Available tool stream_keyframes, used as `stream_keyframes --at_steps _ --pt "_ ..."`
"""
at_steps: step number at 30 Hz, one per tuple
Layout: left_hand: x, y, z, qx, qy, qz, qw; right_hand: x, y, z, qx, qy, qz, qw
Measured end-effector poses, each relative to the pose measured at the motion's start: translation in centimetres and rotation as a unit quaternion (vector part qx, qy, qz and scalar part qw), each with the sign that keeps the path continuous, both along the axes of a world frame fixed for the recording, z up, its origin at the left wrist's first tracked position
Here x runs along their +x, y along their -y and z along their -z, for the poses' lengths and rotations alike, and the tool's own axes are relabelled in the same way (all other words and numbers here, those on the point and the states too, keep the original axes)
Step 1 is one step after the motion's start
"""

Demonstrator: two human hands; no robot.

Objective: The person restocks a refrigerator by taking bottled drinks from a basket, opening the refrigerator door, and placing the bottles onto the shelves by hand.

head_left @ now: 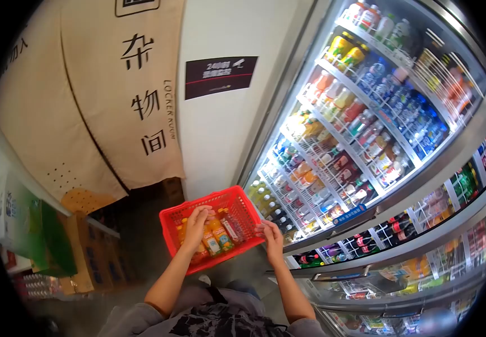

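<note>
A red plastic basket (pixel 170 222) is held in front of my body, with several orange drink bottles (pixel 217 231) and a bottle with a pinkish label (pixel 231 226) lying inside. My left hand (pixel 197 222) reaches over the basket, above the bottles, its fingers bent; whether it touches a bottle is unclear. At the basket's right edge is my right hand (pixel 270 236), with its fingers closed on the rim.
On the right stands a lit drinks fridge (pixel 361 112) with several shelves of bottles, its door open. A beige curtain (pixel 102 101) hangs at the left beside a white wall (pixel 220 135) with a dark sign (pixel 220 76). Cardboard boxes (pixel 94 253) stand lower left.
</note>
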State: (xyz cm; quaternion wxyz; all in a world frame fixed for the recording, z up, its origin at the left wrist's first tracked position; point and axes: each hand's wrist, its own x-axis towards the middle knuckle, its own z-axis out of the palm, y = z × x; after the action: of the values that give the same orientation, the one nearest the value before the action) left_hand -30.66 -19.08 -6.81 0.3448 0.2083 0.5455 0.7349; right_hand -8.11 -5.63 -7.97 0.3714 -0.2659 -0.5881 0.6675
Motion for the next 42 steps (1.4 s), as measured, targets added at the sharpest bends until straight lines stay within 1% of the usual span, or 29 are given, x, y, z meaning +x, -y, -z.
stream_keyframes --at_steps 3,4,7,9,13,15,16,19,21,22,23,24,25,26,28,29,30,31,32,33,34,35,36,37,38,40,41,42 --pt "-1.5 3.3 2.4 -0.020 0.032 -0.058 0.998 -1.7 0.6 1.7 -0.024 0.020 -0.041 0.999" --pt "-1.9 4.3 3.0 -0.044 0.036 -0.074 0.996 -2.2 0.9 1.7 -0.030 0.031 -0.050 0.998" --pt "-2.2 6.5 5.1 -0.068 0.052 -0.114 0.990 -3.7 0.8 4.5 -0.064 0.038 -0.105 0.992" --pt "-1.9 7.5 6.6 -0.076 0.066 -0.142 0.985 -5.0 0.7 6.2 -0.080 0.064 -0.136 0.985" --pt "-0.7 8.7 10.4 -0.097 0.102 -0.193 0.971 -8.1 0.5 8.9 -0.093 0.102 -0.217 0.966" --pt "0.0 8.5 11.6 -0.119 0.144 -0.219 0.958 -9.5 0.0 10.7 -0.146 0.132 -0.252 0.947" --pt "0.3 8.5 12.8 -0.125 0.150 -0.225 0.955 -10.3 -0.1 12.0 -0.136 0.137 -0.272 0.943" --pt "1.1 7.8 16.3 -0.127 0.188 -0.230 0.946 -12.3 0.2 15.0 -0.154 0.152 -0.294 0.931" --pt "1.3 7.3 18.1 -0.174 0.192 -0.224 0.940 -13.8 0.4 17.4 -0.179 0.171 -0.301 0.921" --pt "1.3 6.9 19.2 -0.179 0.198 -0.225 0.937 -14.4 0.6 18.9 -0.199 0.185 -0.304 0.913" --pt "1.2 6.5 20.2 -0.204 0.169 -0.226 0.938 -15.1 0.8 20.4 -0.203 0.190 -0.305 0.911" --pt "1.2 6.1 21.2 -0.228 0.140 -0.226 0.937 -15.7 1.0 22.0 -0.158 0.197 -0.310 0.917" --pt "1.3 5.7 22.2 -0.233 0.147 -0.228 0.934 -16.0 1.3 22.3 -0.112 0.205 -0.315 0.920" --pt "1.3 5.3 23.0 -0.250 0.129 -0.229 0.932 -16.4 1.4 22.4 -0.117 0.209 -0.318 0.917" --pt "0.8 4.7 23.3 -0.271 0.111 -0.229 0.928 -17.5 1.7 21.1 -0.150 0.305 -0.326 0.882" --pt "0.7 4.3 22.9 -0.279 0.141 -0.232 0.921 -17.7 2.2 21.4 -0.153 0.306 -0.328 0.880" --pt "0.6 4.0 23.0 -0.285 0.170 -0.234 0.914 -18.2 2.7 22.0 -0.116 0.310 -0.316 0.889" --pt "0.6 4.1 24.1 -0.284 0.172 -0.235 0.913 -18.6 2.9 22.4 -0.076 0.313 -0.303 0.897" --pt "0.4 4.3 25.5 -0.262 0.171 -0.244 0.918 -18.7 3.0 22.8 -0.075 0.315 -0.304 0.896" --pt "0.4 4.4 26.5 -0.239 0.169 -0.252 0.922 -19.3 3.0 21.9 -0.095 0.345 -0.321 0.877" --pt "0.1 4.1 26.2 -0.237 0.171 -0.254 0.922 -19.9 2.9 21.8 -0.116 0.373 -0.338 0.856" --pt "-0.2 4.0 26.0 -0.240 0.202 -0.259 0.914 -20.4 2.9 21.6 -0.115 0.375 -0.338 0.855" --pt "-0.5 4.0 26.2 -0.244 0.233 -0.263 0.904 -20.8 3.0 21.8 -0.146 0.400 -0.328 0.843" --pt "-0.6 4.0 26.9 -0.245 0.235 -0.262 0.903 -21.2 2.9 21.9 -0.178 0.425 -0.316 0.829" --pt "-0.7 3.9 27.4 -0.233 0.229 -0.264 0.907 -21.4 2.7 22.1 -0.181 0.427 -0.316 0.828" --pt "-0.8 4.1 27.8 -0.225 0.227 -0.266 0.909 -21.2 2.5 22.1 -0.190 0.410 -0.294 0.842" --pt "-0.9 4.2 28.0 -0.229 0.230 -0.253 0.912 -21.1 2.5 22.9 -0.193 0.413 -0.294 0.840" --pt "-1.1 4.1 27.9 -0.232 0.232 -0.239 0.914 -20.8 2.4 25.3 -0.171 0.406 -0.292 0.849"
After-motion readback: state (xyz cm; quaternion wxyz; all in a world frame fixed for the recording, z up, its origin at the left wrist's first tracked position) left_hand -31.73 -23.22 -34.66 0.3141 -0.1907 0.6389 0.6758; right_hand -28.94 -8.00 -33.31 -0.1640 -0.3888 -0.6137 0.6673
